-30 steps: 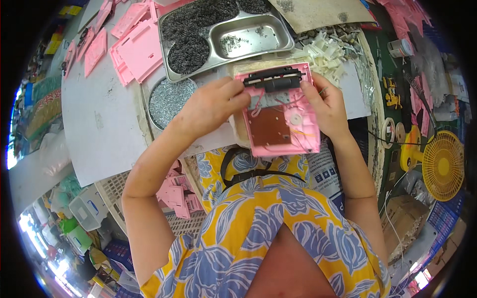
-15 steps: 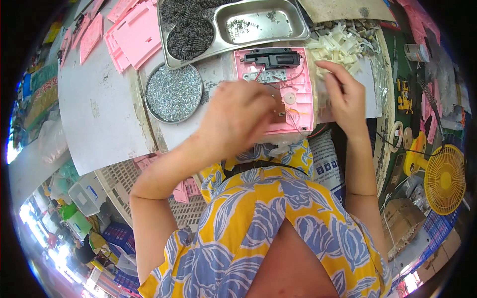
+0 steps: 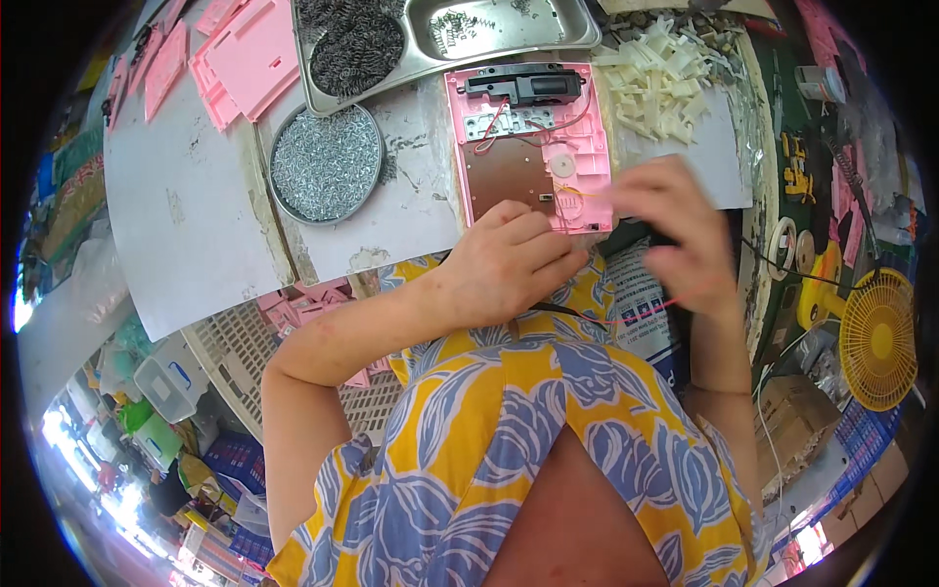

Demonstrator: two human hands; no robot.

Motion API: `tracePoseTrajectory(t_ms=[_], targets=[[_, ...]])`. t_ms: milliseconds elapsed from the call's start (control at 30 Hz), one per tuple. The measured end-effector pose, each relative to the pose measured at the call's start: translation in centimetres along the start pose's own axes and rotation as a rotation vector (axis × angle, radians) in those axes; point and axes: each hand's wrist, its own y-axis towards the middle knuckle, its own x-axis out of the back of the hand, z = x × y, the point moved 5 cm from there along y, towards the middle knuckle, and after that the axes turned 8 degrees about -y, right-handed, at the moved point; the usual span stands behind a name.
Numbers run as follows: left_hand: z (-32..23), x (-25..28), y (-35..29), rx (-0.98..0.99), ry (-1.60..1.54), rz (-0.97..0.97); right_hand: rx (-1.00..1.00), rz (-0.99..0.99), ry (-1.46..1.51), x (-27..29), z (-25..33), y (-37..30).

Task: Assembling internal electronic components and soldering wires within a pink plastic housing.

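A worktable (image 3: 186, 235) with a white covering is the largest thing here. Below its near edge stands a pale perforated basket (image 3: 230, 364), which contains pink plastic parts (image 3: 303, 308). At the far side of the table lies a steel tray (image 3: 416, 67); dark coiled springs (image 3: 357, 49) fill one compartment, and a few lie in another. A yellow fan (image 3: 880, 338) is well apart, at the right. Pink panels (image 3: 249, 59) lie to the left of the tray. A printed bag (image 3: 641, 293) below the table bears writing, partly hidden by the right arm. The pink casing (image 3: 594, 147) is at the table's near edge, just beside the tray, with a brown board (image 3: 504, 181) inside. A round dish (image 3: 328, 221) is full of small silvery pieces. The left hand (image 3: 514, 264), its fingers curled, covers the casing's lower edge; one cannot tell what it grips. The right hand (image 3: 680, 235) is blurred beside the casing, near a thin red wire (image 3: 665, 305); whether it grasps this cannot be told.
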Motion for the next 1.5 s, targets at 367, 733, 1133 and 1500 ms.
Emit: tracePoseTrajectory(t_ms=[367,733,1133,1500], targets=[[1.6,4.4,-5.1,0.514,-0.041,-0.270,0.128,0.110,-0.396,-5.6,1.1,0.5],[-1.1,1.8,-9.3,0.644,-0.157,0.330,0.069,-0.169,-0.456,-11.4,3.4,2.3],[3.7,4.7,-5.6,0.322,-0.253,-0.046,0.180,-0.003,-0.255,-3.1,3.2,5.3],[4.3,4.6,-5.2,0.298,-0.260,0.083,0.247,-0.553,-0.946,15.0,-14.0,33.3]])
